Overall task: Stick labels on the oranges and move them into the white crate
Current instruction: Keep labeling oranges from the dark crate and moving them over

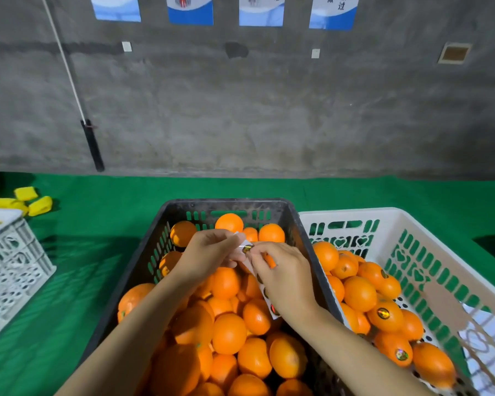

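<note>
A black crate (152, 252) in the middle is heaped with unlabelled oranges (229, 332). To its right stands the white crate (383, 221), holding several oranges with round shiny labels (383, 313). Over the black crate my left hand (209, 252) pinches the top of a white strip of labels (247, 248). My right hand (280, 275) pinches a round label at the strip's upper end. The strip's lower part runs down behind my right hand.
Green cloth (97, 218) covers the table up to a grey concrete wall. Another white crate (9, 261) sits at the left edge, with yellow objects (37, 202) behind it. A black-handled pole (92, 144) leans on the wall.
</note>
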`<state>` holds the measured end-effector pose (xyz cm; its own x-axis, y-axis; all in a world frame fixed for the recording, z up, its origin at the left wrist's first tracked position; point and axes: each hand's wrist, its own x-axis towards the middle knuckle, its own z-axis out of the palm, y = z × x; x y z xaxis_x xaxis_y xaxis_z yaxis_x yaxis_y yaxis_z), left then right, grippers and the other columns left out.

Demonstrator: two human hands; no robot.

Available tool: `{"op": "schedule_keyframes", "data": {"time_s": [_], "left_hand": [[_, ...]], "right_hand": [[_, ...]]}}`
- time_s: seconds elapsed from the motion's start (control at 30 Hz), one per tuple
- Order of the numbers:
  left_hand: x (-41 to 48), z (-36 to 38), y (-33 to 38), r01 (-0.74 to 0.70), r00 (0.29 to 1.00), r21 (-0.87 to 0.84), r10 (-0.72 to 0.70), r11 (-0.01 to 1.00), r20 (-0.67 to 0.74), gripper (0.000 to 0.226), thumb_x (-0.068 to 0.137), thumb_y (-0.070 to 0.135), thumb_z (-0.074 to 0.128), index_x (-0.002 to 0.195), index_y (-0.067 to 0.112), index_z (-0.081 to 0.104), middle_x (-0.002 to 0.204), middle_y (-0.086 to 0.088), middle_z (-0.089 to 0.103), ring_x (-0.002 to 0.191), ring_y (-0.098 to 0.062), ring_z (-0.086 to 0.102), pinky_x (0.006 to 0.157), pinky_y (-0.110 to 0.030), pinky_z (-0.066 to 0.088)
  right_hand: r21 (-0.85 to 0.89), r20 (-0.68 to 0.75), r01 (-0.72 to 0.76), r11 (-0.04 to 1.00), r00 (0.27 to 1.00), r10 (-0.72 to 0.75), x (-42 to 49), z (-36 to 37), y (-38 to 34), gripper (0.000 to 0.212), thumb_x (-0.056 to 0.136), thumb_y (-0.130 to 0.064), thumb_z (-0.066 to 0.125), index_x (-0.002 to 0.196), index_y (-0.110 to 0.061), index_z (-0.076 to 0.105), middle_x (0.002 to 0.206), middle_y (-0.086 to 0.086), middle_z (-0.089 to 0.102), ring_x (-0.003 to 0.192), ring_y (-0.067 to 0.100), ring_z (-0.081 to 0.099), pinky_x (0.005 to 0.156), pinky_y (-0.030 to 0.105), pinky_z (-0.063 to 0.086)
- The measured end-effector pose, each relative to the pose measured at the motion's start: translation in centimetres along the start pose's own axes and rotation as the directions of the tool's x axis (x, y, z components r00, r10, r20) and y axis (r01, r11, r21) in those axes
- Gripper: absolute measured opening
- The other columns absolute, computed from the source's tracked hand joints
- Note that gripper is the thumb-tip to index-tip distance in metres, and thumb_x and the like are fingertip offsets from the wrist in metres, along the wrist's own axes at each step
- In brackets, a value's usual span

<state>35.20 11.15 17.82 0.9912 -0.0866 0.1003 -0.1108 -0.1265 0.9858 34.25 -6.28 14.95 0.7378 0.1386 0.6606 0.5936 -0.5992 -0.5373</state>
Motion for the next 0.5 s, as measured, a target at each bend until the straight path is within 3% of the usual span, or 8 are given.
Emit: {"op": "schedule_keyframes", "data": {"time_s": [0.07, 0.17, 0.23, 0.33, 0.43, 0.5], "left_hand": [[0.08, -0.14, -0.05, -0.025, 0.999, 0.051, 0.023, 0.998, 0.023, 0.03, 0.093, 0.044, 0.064, 0.08, 0.021, 0.078, 0.083, -0.007, 0.078, 0.08, -0.017, 0.073, 0.068, -0.023, 0.059], [0.19, -0.36, -0.25, -0.053, 0.999, 0.097, 0.052, 0.994, 0.016, 0.03, 0.098, 0.038, 0.062, 0.079, 0.02, 0.077, 0.085, -0.007, 0.077, 0.085, -0.025, 0.074, 0.068, -0.026, 0.057], [0.27, -0.57, -0.43, -0.102, 0.995, 0.138, 0.099, 0.985, 0.024, 0.032, 0.099, 0.038, 0.06, 0.083, 0.017, 0.078, 0.085, -0.011, 0.076, 0.083, -0.03, 0.07, 0.07, -0.032, 0.055], [0.21, -0.52, -0.45, -0.155, 0.987, 0.166, 0.146, 0.974, 0.064, 0.033, 0.101, 0.038, 0.056, 0.085, 0.019, 0.079, 0.085, -0.01, 0.074, 0.077, -0.026, 0.066, 0.067, -0.028, 0.052], [0.22, -0.18, -0.33, -0.126, 0.992, 0.18, 0.118, 0.976, 0.054, 0.033, 0.101, 0.037, 0.055, 0.084, 0.02, 0.078, 0.085, -0.013, 0.074, 0.084, -0.032, 0.068, 0.069, -0.026, 0.055], [0.25, -0.04, -0.35, -0.108, 0.994, 0.187, 0.1, 0.976, 0.054, 0.031, 0.101, 0.036, 0.055, 0.086, 0.022, 0.078, 0.085, -0.007, 0.076, 0.084, -0.024, 0.071, 0.068, -0.021, 0.058]], "right_hand": [[0.054, 0.042, -0.064, 0.997, 0.997, 0.062, 0.02, 0.0, 0.16, 0.007, 0.093, -0.023, 0.069, 0.1, -0.023, 0.072, 0.093, -0.01, 0.072, 0.092, 0.01, 0.064, 0.079, 0.039, 0.054], [0.053, 0.049, -0.069, 0.996, 0.997, 0.067, 0.0, 0.0, 0.18, 0.027, 0.093, -0.028, 0.07, 0.119, -0.021, 0.072, 0.105, -0.004, 0.074, 0.099, 0.014, 0.066, 0.082, 0.039, 0.056], [0.095, 0.036, -0.065, 0.993, 0.997, 0.062, 0.0, 0.04, 0.09, 0.026, 0.093, -0.032, 0.068, 0.116, -0.022, 0.074, 0.099, -0.005, 0.075, 0.093, 0.01, 0.067, 0.076, 0.038, 0.057], [0.15, 0.009, -0.095, 0.984, 0.995, 0.095, 0.07, 0.19, 0.32, 0.019, 0.093, -0.032, 0.068, 0.108, -0.025, 0.077, 0.087, -0.01, 0.075, 0.078, 0.006, 0.067, 0.064, 0.037, 0.056], [0.04, -0.054, -0.031, 0.999, 0.998, 0.033, -0.02, 0.44, 0.55, 0.017, 0.091, -0.033, 0.068, 0.102, -0.024, 0.078, 0.074, -0.009, 0.072, 0.065, 0.008, 0.062, 0.054, 0.035, 0.053], [-0.031, -0.089, 0.015, 0.999, 0.996, -0.017, -0.1, 0.61, 0.69, 0.019, 0.09, -0.033, 0.067, 0.1, -0.022, 0.079, 0.073, -0.006, 0.072, 0.065, 0.01, 0.06, 0.054, 0.032, 0.052]]}}
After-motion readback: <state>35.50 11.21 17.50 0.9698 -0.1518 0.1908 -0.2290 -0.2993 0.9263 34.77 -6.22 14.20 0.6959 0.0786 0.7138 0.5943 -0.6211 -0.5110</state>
